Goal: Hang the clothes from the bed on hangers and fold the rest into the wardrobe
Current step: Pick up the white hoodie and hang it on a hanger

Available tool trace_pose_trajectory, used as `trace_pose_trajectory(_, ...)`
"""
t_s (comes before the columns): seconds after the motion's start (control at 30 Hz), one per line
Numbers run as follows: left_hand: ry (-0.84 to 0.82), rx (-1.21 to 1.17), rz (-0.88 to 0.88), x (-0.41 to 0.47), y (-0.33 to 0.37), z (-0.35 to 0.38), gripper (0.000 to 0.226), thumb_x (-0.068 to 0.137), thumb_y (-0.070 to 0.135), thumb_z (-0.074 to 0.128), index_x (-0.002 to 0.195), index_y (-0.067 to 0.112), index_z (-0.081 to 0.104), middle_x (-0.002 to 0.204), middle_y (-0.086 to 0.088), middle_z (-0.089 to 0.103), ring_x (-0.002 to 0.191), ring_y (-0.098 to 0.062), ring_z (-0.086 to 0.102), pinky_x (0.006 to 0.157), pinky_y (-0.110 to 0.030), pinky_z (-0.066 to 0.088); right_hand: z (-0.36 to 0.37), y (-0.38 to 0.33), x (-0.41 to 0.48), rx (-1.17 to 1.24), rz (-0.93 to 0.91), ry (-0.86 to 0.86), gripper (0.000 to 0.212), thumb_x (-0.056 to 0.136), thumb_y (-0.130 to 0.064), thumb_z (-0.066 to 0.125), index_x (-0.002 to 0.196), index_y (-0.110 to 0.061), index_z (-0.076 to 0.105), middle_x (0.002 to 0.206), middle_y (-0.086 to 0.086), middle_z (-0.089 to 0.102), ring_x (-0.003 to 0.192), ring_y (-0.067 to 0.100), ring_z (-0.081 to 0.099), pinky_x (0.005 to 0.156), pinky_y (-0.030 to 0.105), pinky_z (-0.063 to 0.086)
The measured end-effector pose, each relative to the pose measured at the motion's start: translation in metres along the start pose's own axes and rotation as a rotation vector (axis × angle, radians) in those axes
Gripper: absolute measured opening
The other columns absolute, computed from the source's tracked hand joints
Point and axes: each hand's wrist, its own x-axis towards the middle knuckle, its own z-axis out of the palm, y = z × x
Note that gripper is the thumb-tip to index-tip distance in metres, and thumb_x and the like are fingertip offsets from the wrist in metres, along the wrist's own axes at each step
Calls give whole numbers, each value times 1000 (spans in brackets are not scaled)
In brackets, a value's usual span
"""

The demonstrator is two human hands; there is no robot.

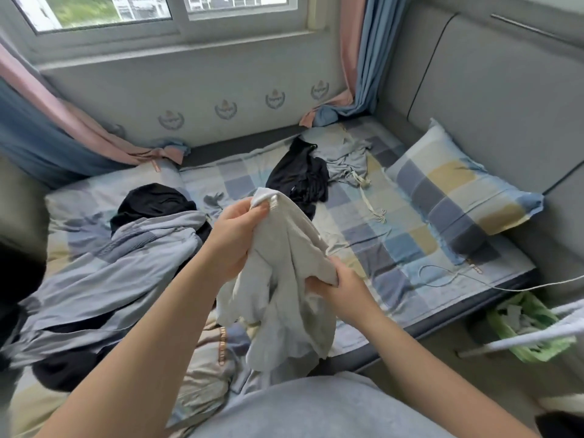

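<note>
Your crumpled grey top (284, 273) hangs above the bed (395, 248); a black top (300, 175) lies bunched further back.

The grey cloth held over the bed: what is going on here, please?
A person holds a light grey cotton garment above the checked bed. The left grip pinches its top edge; the right grip holds its lower side. It is neither hung nor folded yet. A black garment, a pale grey drawstring garment and a blue-grey jacket lie on the bed.
</note>
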Motion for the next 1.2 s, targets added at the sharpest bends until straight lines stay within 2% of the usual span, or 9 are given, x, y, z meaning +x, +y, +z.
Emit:
trace_pose_trajectory(0.17, 101, 234, 29, 11, 6, -19, 27, 103, 22, 56, 120, 4, 65, 109, -9, 67, 101, -28, 62, 84, -36, 46, -15, -29, 19, 133, -79, 41, 33, 83, -34, 70, 91, -3, 62, 77, 5, 62, 73, 14, 56, 69, 35, 45)
trace_pose_trajectory(0.3, 101, 546, -107, 15, -9, -23, 56, 93, 33, 70, 145, 24, 50, 139, 11, 51, 127, -12, 50, 88, -24, 44, -21, -33, 30, 308, -58, 83, 6, 96, -19, 65, 93, -15, 67, 86, 6, 68, 82, 18, 63, 75, 37, 49)
trace_pose_trajectory(0.43, -51, 409, -246, 0, -52, -7, 54, 89, 8, 74, 138, 10, 50, 128, -8, 62, 118, -24, 62, 92, -30, 55, -28, -38, 39, 485, -18, 116, 6, 98, -17, 62, 94, -18, 66, 84, 5, 72, 80, 22, 68, 66, 34, 53)
trace_pose_trajectory(0.53, 49, 410, -376, -9, -92, 4, 67, 82, 23, 81, 138, 15, 45, 120, -3, 59, 107, -16, 62, 85, -32, 54, -41, -44, 43, 580, -25, 114, 12, 100, -11, 58, 97, -18, 68, 85, 5, 74, 75, 18, 72, 58, 28, 55)
trace_pose_trajectory(0.63, 128, 552, -436, -6, -128, 16, 34, 94, 37, 67, 120, 19, 55, 108, 2, 66, 95, -16, 65, 72, -32, 51, -60, -51, 48, 637, -20, 89, 14, 101, -12, 56, 107, -13, 69, 93, 10, 75, 82, 21, 73, 65, 33, 57)
trace_pose_trajectory(0.77, 257, 634, -232, 14, -142, 32, 28, 103, 20, 46, 78, 19, 57, 74, 4, 59, 74, -20, 54, 65, -33, 39, -91, -54, 58, 650, -4, 83, 18, 99, -14, 57, 115, -8, 63, 96, 12, 70, 85, 25, 68, 69, 38, 54)
trace_pose_trajectory(0.87, 437, 530, -44, 37, -118, 45, 25, 105, 17, 46, 85, 19, 62, 80, 5, 64, 76, -17, 56, 69, -34, 43, -116, -53, 69, 603, -3, 87, 6, 95, -11, 62, 100, -12, 60, 88, 9, 66, 80, 23, 63, 65, 34, 51)
trace_pose_trajectory(1.03, 467, 429, 246, 64, -59, 73, 30, 105, 14, 47, 75, 9, 48, 66, 7, 43, 62, -11, 38, 62, -32, 33, -148, -48, 91, 405, -67, 170, 29, 94, -8, 65, 75, -19, 46, 79, 3, 52, 72, 17, 53, 70, 33, 44)
trace_pose_trajectory(1.2, 335, 569, 323, 71, -27, 103, 21, 100, 4, 48, 82, 9, 58, 62, 6, 41, 57, -5, 37, 56, -20, 32, -162, -39, 102, 110, -228, 0, 24, 89, -13, 73, 101, -25, 55, 111, -2, 64, 98, 10, 62, 88, 27, 49)
